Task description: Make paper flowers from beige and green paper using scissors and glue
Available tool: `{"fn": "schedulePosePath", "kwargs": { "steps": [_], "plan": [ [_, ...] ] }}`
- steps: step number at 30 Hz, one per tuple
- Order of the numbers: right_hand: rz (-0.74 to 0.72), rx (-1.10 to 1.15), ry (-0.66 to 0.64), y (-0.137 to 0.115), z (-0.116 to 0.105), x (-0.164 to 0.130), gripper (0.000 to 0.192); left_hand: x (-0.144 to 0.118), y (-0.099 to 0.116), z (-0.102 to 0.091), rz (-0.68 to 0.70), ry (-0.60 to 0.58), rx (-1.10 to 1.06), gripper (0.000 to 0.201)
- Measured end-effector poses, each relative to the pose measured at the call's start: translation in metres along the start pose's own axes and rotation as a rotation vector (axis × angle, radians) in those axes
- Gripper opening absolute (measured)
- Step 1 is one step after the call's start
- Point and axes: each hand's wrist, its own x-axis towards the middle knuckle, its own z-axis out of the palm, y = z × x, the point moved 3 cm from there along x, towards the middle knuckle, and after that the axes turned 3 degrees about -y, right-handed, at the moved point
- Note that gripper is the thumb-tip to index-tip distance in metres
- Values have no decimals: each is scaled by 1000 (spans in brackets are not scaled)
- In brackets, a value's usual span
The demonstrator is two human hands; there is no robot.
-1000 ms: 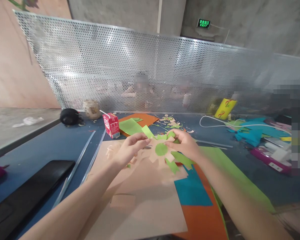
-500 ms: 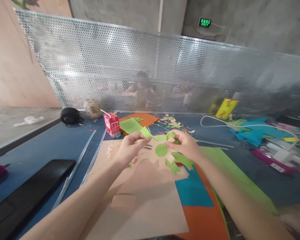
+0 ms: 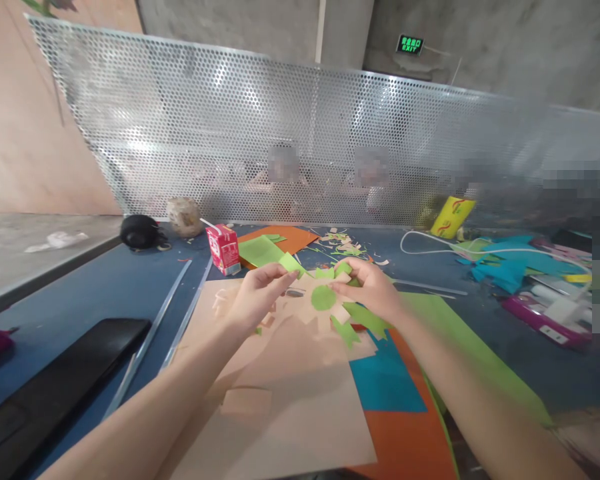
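Observation:
A paper flower (image 3: 323,298) with a round green centre and pale and green petals lies over a large pale paper sheet (image 3: 300,413). My right hand (image 3: 370,287) pinches its upper right edge, thumb on top. My left hand (image 3: 263,290) is closed, thumb against forefinger, on a small green paper strip (image 3: 293,263) just left of the flower. Green notched paper pieces (image 3: 365,320) stick out below my right hand. Several small folded pale paper pieces (image 3: 223,301) lie left of my left hand, and a pale paper piece (image 3: 247,401) rests on the sheet nearer me.
Beneath the sheet show blue paper (image 3: 387,377), orange paper (image 3: 405,443) and green paper (image 3: 470,347). A red drink carton (image 3: 223,250) stands behind my left hand, paper scraps (image 3: 347,243) beyond. A black phone-like slab (image 3: 65,393) lies left; a perforated metal screen (image 3: 230,133) closes the far edge.
My left hand has shifted very slightly with the green strip in its fingers. My right hand keeps its place at the flower's edge.

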Motion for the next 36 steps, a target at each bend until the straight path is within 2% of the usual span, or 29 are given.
{"fn": "schedulePosePath", "kwargs": {
  "steps": [22,26,29,31,36],
  "plan": [
    [-30,-106,-5,-3,1,0,18,1,-2,1,32,-1,13,24],
    [-36,-99,-2,-2,0,1,17,3,0,-1,68,61,-54,24],
    [-29,-75,6,0,-2,2,18,6,1,-6,147,136,-150,41],
    [-25,-58,13,1,-3,2,16,8,0,-10,139,168,-138,43],
    [-35,-35,66,3,-7,4,15,10,-2,-12,96,148,-158,36]
  ]
}}
